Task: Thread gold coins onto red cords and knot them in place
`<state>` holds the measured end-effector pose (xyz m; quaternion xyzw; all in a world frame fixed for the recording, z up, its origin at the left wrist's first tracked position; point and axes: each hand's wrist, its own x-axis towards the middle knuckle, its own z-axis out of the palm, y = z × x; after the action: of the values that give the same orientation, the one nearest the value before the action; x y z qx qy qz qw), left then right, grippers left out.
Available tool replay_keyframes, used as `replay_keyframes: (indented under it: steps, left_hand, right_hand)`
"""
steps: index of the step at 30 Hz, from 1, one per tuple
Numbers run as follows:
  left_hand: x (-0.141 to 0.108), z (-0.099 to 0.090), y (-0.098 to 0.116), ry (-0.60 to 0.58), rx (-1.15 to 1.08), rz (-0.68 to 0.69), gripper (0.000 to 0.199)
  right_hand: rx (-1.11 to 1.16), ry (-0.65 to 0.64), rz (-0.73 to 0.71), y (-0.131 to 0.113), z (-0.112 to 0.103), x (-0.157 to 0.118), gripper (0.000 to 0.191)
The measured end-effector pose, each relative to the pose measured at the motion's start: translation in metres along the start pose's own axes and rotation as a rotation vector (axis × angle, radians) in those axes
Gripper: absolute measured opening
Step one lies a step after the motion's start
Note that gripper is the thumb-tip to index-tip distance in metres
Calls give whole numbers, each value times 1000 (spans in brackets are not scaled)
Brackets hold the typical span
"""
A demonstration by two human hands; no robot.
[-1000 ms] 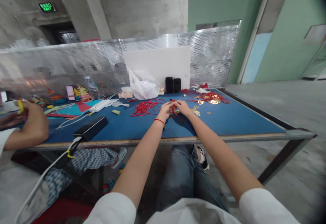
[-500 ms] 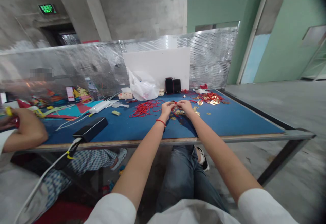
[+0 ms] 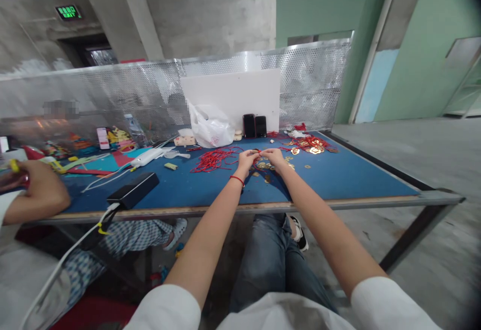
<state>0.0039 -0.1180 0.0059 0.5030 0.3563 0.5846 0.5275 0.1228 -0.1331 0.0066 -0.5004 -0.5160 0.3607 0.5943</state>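
Above the blue tabletop, my left hand and my right hand come close together with pinched fingers. Between the fingertips runs a red cord, gripped from both sides. A small dark piece shows at the left fingertips, too small to name. Loose gold coins lie on the table under and between the hands. To the left of my left hand spreads a pile of red cords. Beyond my right hand sits a heap of gold coins with red cords.
A white plastic bag and two black phones stand at the back against a white board. A black power adapter lies at the front left edge. Farther left, a co-worker's arm rests on the table.
Both hands stay in nearly the same place. The red strands hanging below the fingers have shifted, and more of the coins beneath show.
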Motion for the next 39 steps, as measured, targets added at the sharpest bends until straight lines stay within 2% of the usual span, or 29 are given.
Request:
replay_keyframes:
  steps: [7,12,17,22,26,29,35,39]
  left_hand:
    - [-1,-1,2,-26,-43,-69,8]
    - [0,-3,4,-35,-56,-155,13]
    - [-1,-5,5,-72,-85,-174,20]
    - [-2,-7,5,-50,-58,-174,26]
    - [2,-8,1,-24,-122,-210,23]
    - [6,-8,-2,-16,-183,-234,19]
    - [10,-9,-3,-34,-232,-273,16]
    - [9,-8,-1,-11,-263,-264,15]
  right_hand:
    - [-75,-14,-161,12,0,12,11]
    - [-140,0,-207,17,0,19,12]
    - [-138,-11,-241,19,0,21,14]
    - [-107,-72,-255,17,0,20,14]
    - [-111,-107,-299,15,1,19,15]
    - [-221,-94,-346,13,2,18,16]
    - [-628,26,-426,3,0,3,20]
    - [-744,125,-492,-4,1,-6,22]
